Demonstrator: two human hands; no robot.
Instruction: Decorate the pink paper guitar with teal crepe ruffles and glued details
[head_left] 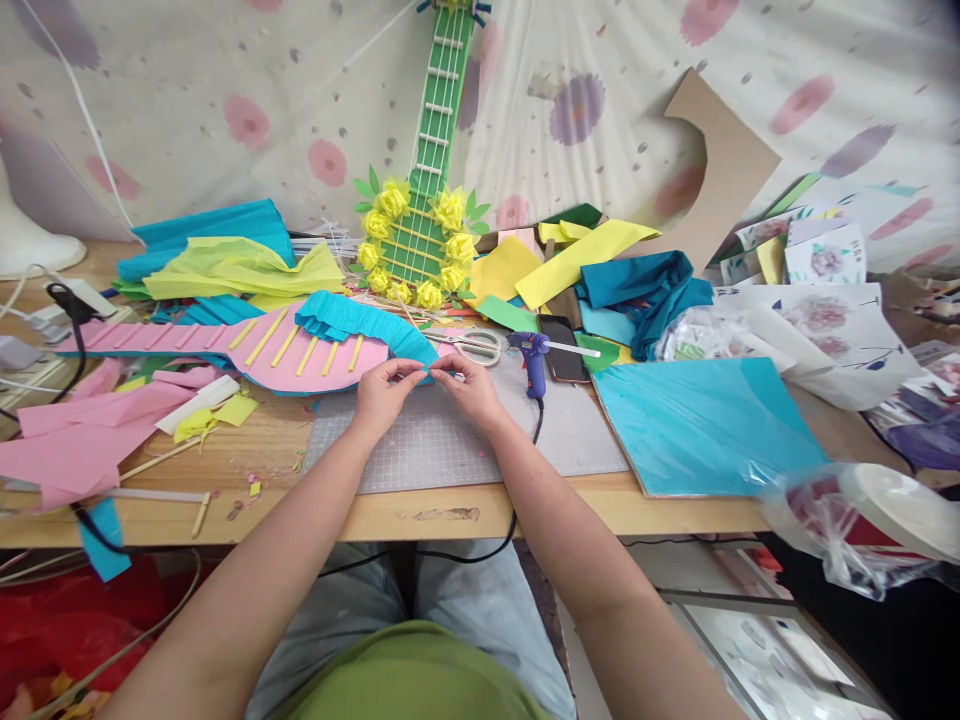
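A strip of blue crepe paper (360, 318) lies across a pink paper guitar (300, 350), gathered into ruffles at its left end. Its right end is pinched between the fingertips of my left hand (386, 395) and my right hand (469, 388), which almost meet. Yellow sticks run across the guitar body and pink ones along its neck. Under my hands is a grey cutting mat (420, 445). Scissors (478, 346) lie just behind my right hand, and a blue glue gun (534, 362) with a white glue stick is to its right.
A green guitar with yellow paper flowers (394, 240) leans at the back. Right of the glue gun are a phone (562, 345) and a blue board (712, 425). Pink crepe paper (90, 430) covers the left side. A plastic-wrapped tub (892, 515) stands at the front right.
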